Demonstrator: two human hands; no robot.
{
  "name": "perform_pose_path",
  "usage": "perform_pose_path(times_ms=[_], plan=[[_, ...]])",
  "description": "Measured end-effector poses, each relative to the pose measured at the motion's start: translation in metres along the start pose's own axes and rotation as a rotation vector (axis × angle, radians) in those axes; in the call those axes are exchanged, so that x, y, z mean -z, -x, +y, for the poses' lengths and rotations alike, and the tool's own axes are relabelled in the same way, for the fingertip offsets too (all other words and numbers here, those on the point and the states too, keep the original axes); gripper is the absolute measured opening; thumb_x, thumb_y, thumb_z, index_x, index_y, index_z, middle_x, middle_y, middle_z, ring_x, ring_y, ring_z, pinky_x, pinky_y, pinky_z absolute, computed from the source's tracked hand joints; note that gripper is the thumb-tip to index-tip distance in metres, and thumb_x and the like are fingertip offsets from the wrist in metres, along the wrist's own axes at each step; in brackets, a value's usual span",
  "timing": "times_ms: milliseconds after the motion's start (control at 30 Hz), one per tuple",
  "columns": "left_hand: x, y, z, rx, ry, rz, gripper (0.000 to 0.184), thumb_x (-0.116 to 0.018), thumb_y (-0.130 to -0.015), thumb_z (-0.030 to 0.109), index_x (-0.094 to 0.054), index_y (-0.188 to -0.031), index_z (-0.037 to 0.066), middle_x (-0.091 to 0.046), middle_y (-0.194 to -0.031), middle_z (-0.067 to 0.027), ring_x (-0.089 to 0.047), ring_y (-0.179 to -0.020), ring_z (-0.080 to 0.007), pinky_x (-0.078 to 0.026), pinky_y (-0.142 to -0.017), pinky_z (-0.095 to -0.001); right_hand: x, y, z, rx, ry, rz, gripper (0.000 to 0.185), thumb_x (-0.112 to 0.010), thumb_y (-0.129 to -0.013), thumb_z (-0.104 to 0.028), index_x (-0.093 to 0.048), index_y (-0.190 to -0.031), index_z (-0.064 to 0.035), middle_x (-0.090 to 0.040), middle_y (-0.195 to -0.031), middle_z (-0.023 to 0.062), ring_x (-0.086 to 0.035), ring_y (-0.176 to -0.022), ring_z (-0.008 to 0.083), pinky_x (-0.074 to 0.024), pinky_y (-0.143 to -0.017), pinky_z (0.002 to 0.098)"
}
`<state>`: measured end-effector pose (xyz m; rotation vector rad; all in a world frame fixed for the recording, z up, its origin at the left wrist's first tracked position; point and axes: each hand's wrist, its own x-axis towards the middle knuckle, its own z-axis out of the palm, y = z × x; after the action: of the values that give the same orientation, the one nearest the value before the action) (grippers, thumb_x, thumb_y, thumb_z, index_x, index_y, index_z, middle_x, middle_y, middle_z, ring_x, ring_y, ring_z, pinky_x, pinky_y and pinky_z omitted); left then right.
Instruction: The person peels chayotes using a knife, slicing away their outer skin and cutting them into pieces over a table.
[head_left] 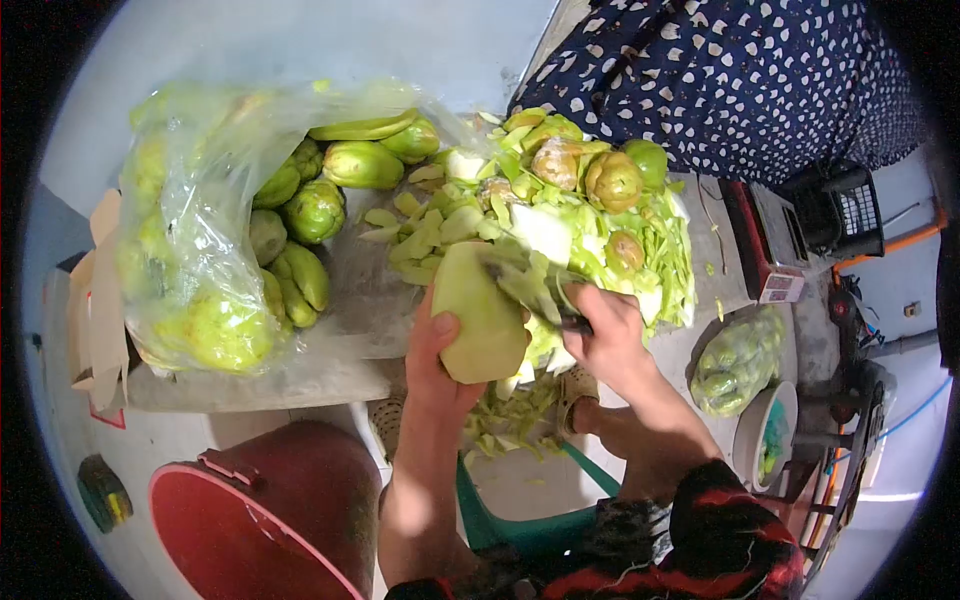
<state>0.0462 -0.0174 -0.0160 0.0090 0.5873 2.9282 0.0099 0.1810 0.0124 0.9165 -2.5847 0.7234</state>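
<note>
My left hand [432, 350] is wrapped round a peeled, pale green chayote [478, 325], held upright above the table's front edge. On its right side, my right hand [610, 335] is closed on a dark-handled peeler [572, 318], blurred by motion and partly hidden by strips of peel. Behind both hands lies a large heap of green peelings [655, 255] with white pieces among them. Several browned chayotes [613, 182] rest on the heap. Unpeeled chayotes [315, 211] spill from a clear plastic bag [205, 190] on the left.
A red bucket [290, 500] stands below the table [260, 390] at left. Peelings lie on the floor between my feet. At right are a red scale [755, 230], a bagged pile of chayotes [735, 365] and a white pail [750, 440]. A person in patterned cloth [720, 80] is opposite.
</note>
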Motion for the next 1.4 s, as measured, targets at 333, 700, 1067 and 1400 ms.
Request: perform_pose_path(times_ms=[333,700,1067,1400], plan=[[0.002,-0.004,-0.003,0.016,-0.022,-0.025,0.078,-0.066,-0.077,0.04,-0.037,-0.138,0.002,-0.056,-0.12,-0.0175,-0.06,-0.106,-0.0289,-0.056,-0.081,-0.0403,-0.005,-0.002,0.007,-0.174,0.094,-0.079,0.033,-0.069,-0.066,-0.004,-0.046,-0.09,-0.005,-0.059,-0.075,0.0145,-0.059,-0.066,0.039,-0.0461,-0.056,0.0458],[0.005,-0.012,-0.005,-0.045,0.082,0.352,0.059,-0.044,-0.092,0.053,-0.048,-0.134,0.011,-0.058,-0.124,-0.0118,-0.059,-0.109,-0.0312,-0.048,-0.092,-0.0551,0.005,0.0,-0.011,-0.253,-0.18,0.243,0.018,-0.068,-0.074,0.001,-0.056,-0.087,-0.0009,-0.055,-0.063,0.0127,-0.057,-0.051,0.0269,-0.0467,-0.049,0.0344],[-0.003,-0.013,0.001,-0.113,0.224,0.154,0.061,-0.047,-0.086,0.054,-0.056,-0.118,0.002,-0.064,-0.108,-0.0154,-0.063,-0.099,-0.0269,-0.051,-0.088,-0.0408,-0.012,-0.001,-0.019,0.443,0.083,0.186,0.015,-0.066,-0.075,0.002,-0.051,-0.076,-0.0009,-0.041,-0.06,0.0032,-0.043,-0.048,0.017,-0.0316,-0.042,0.0305],[0.004,-0.015,-0.007,-0.092,0.311,0.08,0.061,-0.046,-0.087,0.051,-0.056,-0.12,0.001,-0.063,-0.114,-0.0181,-0.06,-0.107,-0.032,-0.048,-0.096,-0.0446,-0.014,-0.001,-0.02,0.414,0.139,0.179,0.012,-0.064,-0.074,-0.001,-0.055,-0.082,-0.0004,-0.042,-0.062,0.0033,-0.047,-0.051,0.0173,-0.0346,-0.044,0.0307]])
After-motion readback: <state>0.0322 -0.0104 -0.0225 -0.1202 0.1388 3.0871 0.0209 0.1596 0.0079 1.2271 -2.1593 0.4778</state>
